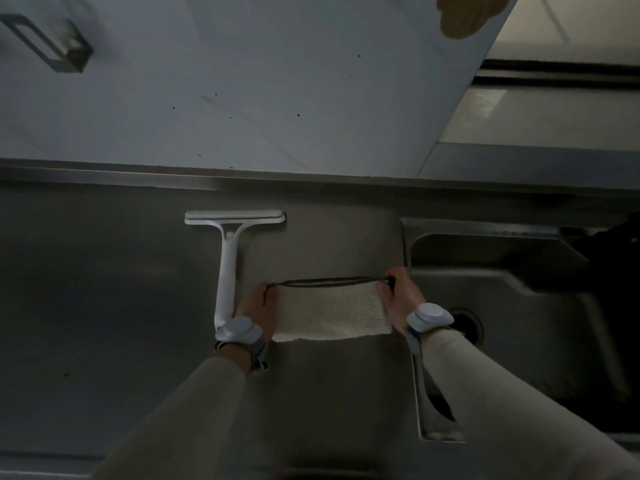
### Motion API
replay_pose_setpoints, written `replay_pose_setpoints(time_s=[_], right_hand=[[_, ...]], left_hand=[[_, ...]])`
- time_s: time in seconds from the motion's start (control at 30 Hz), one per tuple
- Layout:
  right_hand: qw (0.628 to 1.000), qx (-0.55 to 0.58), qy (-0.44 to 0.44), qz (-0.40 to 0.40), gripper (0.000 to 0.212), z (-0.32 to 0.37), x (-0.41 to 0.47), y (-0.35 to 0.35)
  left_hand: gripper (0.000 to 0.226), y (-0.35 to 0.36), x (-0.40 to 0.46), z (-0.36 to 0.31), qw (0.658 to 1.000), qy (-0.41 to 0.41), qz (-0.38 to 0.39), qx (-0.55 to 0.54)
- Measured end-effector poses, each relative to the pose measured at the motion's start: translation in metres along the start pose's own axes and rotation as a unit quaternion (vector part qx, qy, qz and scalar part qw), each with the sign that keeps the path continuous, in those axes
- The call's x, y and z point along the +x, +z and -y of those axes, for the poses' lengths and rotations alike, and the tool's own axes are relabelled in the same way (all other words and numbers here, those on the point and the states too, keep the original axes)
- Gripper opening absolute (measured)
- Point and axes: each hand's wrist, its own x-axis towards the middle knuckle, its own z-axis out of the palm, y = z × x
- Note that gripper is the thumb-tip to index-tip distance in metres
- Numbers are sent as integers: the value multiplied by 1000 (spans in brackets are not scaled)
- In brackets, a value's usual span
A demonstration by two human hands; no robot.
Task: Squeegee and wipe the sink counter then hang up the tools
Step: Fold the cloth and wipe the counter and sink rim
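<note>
Nearest you, both beige sleeves [194,403] reached out over the steel counter [104,289], each wrist wearing a pale grey band device [239,329]. Just past the wrists, your left hand [258,306] and your right hand [398,296] held a cream knitted cloth [332,313] stretched flat between them. Each hand was closed on one upper corner of the cloth, fingers pinched around an end of the dark cord loop [329,280] that ran taut along the cloth's far edge from one hand to the other. The lower edge of the cloth hung free towards you, between the two wrists.

Immediately beside your left hand, on its outer side, lay the white squeegee [228,258] flat on the counter, gripped by neither hand. Its handle end sat next to your left wrist and its wide blade lay crosswise farther out.

To the outer side of your right hand, the sink basin [519,323] dropped below the counter, its drain [467,322] just beyond your right wrist.

Farther out, past the blade, the counter's raised back edge met a pale wall [242,81], with a metal bracket [52,43] high on the left-hand side.
</note>
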Motion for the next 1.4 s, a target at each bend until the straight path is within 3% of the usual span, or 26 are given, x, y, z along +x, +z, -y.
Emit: replay_pose_setpoints(time_s=[0.2, 0.47, 0.6, 0.7, 0.83, 0.97, 1.13, 1.23, 1.3, 1.4], right_hand=[[999, -34, 36, 3, 30, 1, 9, 10], [996, 0, 83, -26, 30, 3, 15, 13], [995, 21, 97, 6, 34, -5, 21, 6], [990, 102, 97, 11, 55, -6, 13, 7], [994, 94, 23, 48, 111, -3, -3, 13], [987, 94, -40, 120, 123, -6, -14, 1], [986, 67, -35, 147, 122, -11, -9, -7], [993, 15, 6, 117, 117, -20, -5, -7], [997, -13, 16, 75, 96, -24, -5, -8], [995, -47, 64, 57, 43, -25, -5, -5]], left_hand=[[34, 5, 8, 0, 1000, 7, -12, 25], [43, 8, 17, -5, 997, -37, 36, 53], [30, 9, 19, -3, 996, -38, 63, 41], [20, 12, 16, -1, 997, -28, 61, 44], [31, 11, 5, -6, 997, -12, 56, 49], [49, 12, 1, -11, 996, -29, 82, 28], [66, 9, -7, -6, 992, -15, 118, 48], [75, 9, -12, -4, 990, 10, 125, 58], [79, 11, -15, -4, 992, 19, 112, 47], [84, 10, -20, -5, 996, 18, 81, 31]])
